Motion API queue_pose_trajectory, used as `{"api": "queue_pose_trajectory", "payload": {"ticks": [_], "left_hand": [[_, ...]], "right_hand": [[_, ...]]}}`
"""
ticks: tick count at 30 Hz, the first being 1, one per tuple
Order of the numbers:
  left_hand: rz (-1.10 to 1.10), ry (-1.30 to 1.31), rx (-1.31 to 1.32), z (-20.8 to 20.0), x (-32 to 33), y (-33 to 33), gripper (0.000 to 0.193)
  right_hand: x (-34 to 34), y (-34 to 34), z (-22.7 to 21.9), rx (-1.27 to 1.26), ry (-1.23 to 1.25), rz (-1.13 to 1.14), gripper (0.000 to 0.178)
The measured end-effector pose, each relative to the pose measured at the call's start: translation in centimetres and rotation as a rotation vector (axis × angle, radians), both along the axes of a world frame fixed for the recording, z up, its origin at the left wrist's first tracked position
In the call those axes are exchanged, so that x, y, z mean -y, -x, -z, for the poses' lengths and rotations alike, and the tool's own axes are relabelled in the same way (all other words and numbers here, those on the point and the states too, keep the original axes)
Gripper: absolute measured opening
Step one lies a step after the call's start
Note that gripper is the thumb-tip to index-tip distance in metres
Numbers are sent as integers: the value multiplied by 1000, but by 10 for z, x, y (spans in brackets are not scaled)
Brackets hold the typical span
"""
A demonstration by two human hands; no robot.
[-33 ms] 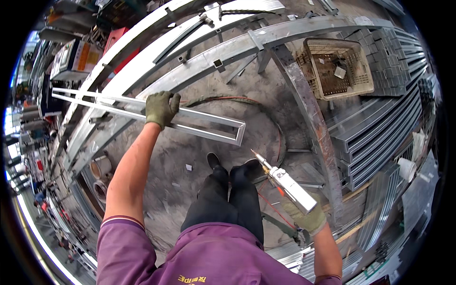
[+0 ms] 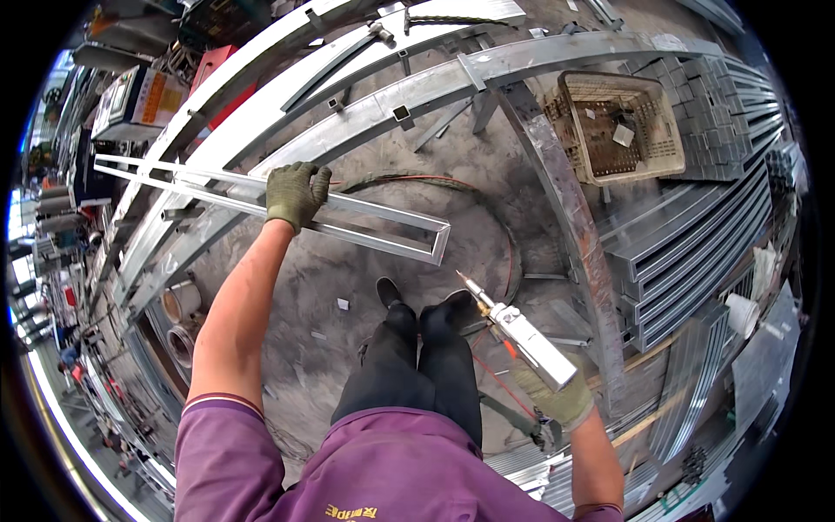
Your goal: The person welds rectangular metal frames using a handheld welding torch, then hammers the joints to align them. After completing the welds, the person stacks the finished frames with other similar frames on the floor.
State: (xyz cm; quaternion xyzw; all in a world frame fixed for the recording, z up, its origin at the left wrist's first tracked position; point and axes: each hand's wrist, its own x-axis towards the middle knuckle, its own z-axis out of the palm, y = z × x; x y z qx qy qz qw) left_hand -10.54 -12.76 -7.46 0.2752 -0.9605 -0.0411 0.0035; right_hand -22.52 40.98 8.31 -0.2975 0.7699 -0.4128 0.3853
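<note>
My left hand [image 2: 297, 195], in an olive work glove, is closed around a long, narrow rectangular metal frame [image 2: 441, 244]. The frame tilts across the space in front of me. Its near short end points right, and its far end reaches over the beams on the left. In my gloved right hand [image 2: 564, 402] is a silver, boxy laser welding gun [image 2: 532, 344] with a thin pointed nozzle. The nozzle points up and left, a short way below the frame's near corner and apart from it. The gun's body hides most of my right fingers.
Long metal beams [image 2: 435, 85] form a stand ahead. A rusty steel bar [image 2: 565, 187] runs down the right side. Beyond it are a plastic crate [image 2: 639, 170] and stacked metal profiles [image 2: 696, 261]. A hose [image 2: 515, 239] curves over the floor between my feet and the beams.
The welding gun and my right hand have shifted very slightly up and left. My left hand keeps its hold on the frame.
</note>
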Motion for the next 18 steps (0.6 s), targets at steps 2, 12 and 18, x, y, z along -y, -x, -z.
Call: {"api": "queue_pose_trajectory", "payload": {"ticks": [2, 12, 18], "left_hand": [[-8, -12, 9, -2, 1, 0, 42], [-5, -35, 8, 2, 7, -7, 38], [-18, -58, 64, 1, 8, -2, 49]], "right_hand": [[7, 2, 5, -8, 3, -18, 28], [42, 23, 13, -15, 42, -144, 38], [44, 15, 29, -40, 78, -49, 21]]}}
